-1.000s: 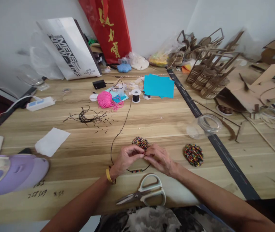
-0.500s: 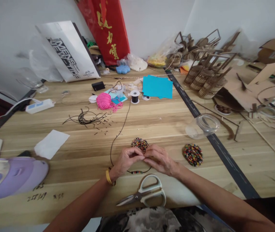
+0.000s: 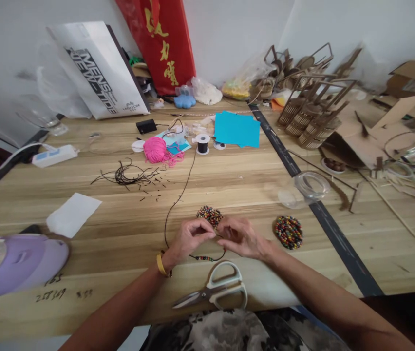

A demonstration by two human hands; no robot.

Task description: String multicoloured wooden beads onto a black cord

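My left hand [image 3: 195,237] and my right hand [image 3: 242,237] meet over the table, both pinching a thin black cord [image 3: 178,199]. The cord runs back to a spool [image 3: 202,144] and loops below my hands. Several small coloured beads [image 3: 204,258] are threaded on that lower loop. Just beyond my fingertips lies a pile of multicoloured beads [image 3: 209,214], partly hidden by my hands. A second bead bundle [image 3: 288,232] rests to the right of my right hand. Scissors [image 3: 216,289] with pale handles lie in front of me, blades pointing left.
Cut black cords [image 3: 125,175] and snippets are left of the spool, near pink yarn [image 3: 155,149] and blue sheets [image 3: 236,129]. A purple appliance [image 3: 34,265] and white paper [image 3: 74,214] sit at left. A clear tape roll [image 3: 311,186] and wooden lantern-like items [image 3: 311,124] stand at right.
My fingertips have drawn slightly apart, and a short piece of cord now shows between them. The whole view has shifted a little.
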